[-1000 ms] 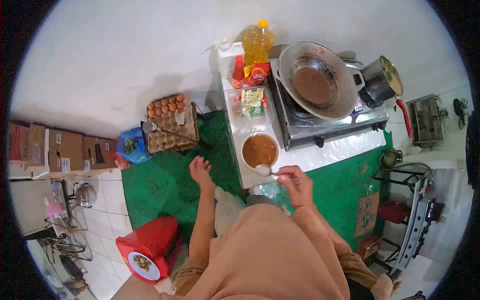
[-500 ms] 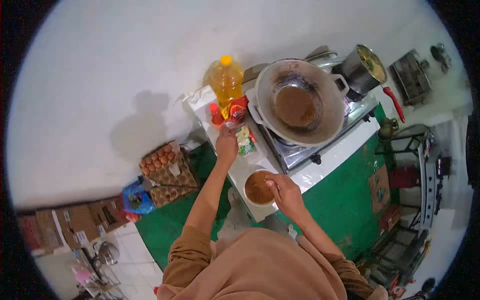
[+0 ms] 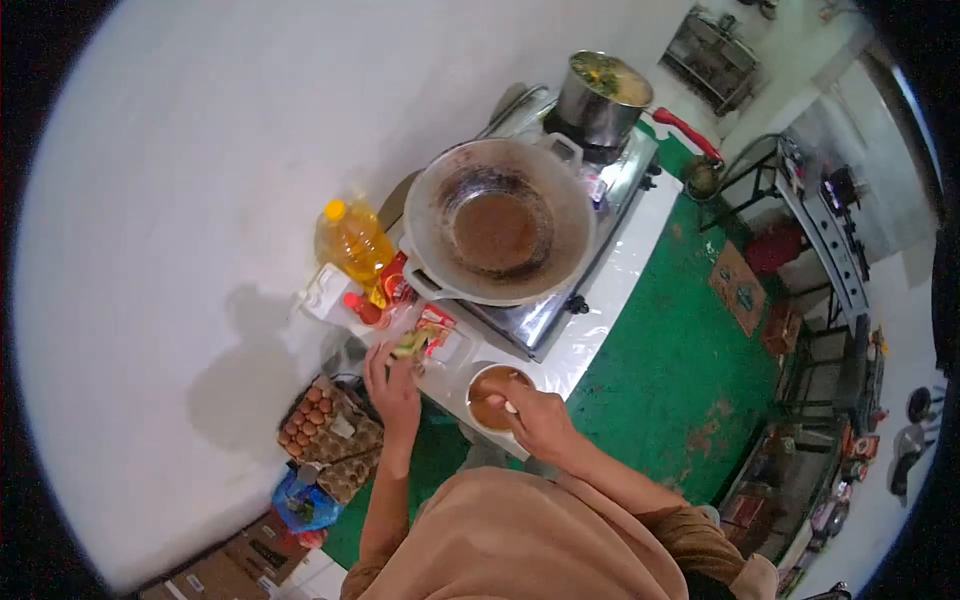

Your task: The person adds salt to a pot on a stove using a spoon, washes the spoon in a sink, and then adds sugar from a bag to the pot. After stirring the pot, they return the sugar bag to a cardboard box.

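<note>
My left hand (image 3: 394, 388) pinches a small green and yellow packet (image 3: 409, 345) at the table's left edge; its print is blurred. My right hand (image 3: 545, 425) is closed round a pale handle, probably a spoon's (image 3: 511, 407), whose lower end is hidden in the brown liquid. That liquid fills a white bowl (image 3: 474, 412) at the near corner of the table. Behind the packet lies a clear plastic tray (image 3: 457, 352) with a red packet (image 3: 434, 326) in it.
A big wok (image 3: 428, 215) with brown residue and a steel pot (image 3: 600, 108) with a red handle sit on the gas stove (image 3: 525, 335). An oil bottle (image 3: 358, 240), a red-capped bottle (image 3: 362, 308) and a red packet (image 3: 396, 280) stand near the wall. Egg trays (image 3: 345, 465) are at lower left.
My left hand has lifted the green packet off the tray and drawn it back towards me, uncovering the red packet. My right hand still grips the handle in the bowl. The view has turned right.
</note>
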Motion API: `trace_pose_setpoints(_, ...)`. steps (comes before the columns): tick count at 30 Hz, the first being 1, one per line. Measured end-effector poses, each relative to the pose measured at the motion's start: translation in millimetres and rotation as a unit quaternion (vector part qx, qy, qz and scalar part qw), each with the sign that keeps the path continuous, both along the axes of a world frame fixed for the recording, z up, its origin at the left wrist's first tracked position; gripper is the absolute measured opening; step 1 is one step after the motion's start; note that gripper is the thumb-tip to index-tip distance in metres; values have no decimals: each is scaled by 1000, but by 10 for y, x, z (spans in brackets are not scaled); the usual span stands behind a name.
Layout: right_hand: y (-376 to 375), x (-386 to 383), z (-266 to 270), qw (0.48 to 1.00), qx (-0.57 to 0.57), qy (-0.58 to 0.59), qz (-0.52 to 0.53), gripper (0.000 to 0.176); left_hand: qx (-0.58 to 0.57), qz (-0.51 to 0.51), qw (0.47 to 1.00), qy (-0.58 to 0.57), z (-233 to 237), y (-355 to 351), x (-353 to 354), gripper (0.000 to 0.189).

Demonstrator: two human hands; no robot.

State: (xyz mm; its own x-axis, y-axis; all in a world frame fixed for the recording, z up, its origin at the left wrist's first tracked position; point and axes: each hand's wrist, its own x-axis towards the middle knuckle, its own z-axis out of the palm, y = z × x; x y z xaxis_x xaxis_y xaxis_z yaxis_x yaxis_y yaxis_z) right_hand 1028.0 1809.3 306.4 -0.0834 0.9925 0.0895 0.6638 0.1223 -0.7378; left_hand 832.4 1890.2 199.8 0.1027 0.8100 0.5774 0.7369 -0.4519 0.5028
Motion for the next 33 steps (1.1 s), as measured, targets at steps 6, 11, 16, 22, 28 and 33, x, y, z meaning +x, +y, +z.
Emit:
trace_pose_setpoints(6,106,240,232,997,3,-36,69,27,22,-151,987,40,611,-393,15,19)
trace_pose_setpoints(11,90,743,325,983,7,-28,183,23,28,-294,955,16,1007,-607,544,23)
trace_pose_setpoints(16,-109,1555,682,960,-90,-54,258,21,62,-344,937,-3,1188,-811,1396,23)
trace_pose_setpoints(22,-419,2816,891,947,-101,-73,296,22,29,-386,922,-18,1327,-1082,2594,21)
trace_pose_setpoints(28,-713,3547,1105,953,-59,-180,236,19,53,-410,910,3,1499,-1131,3484,15)
trace_pose_setpoints(33,-662,3840,957,964,-31,-179,193,19,20,-433,901,29,1517,-972,3848,21)
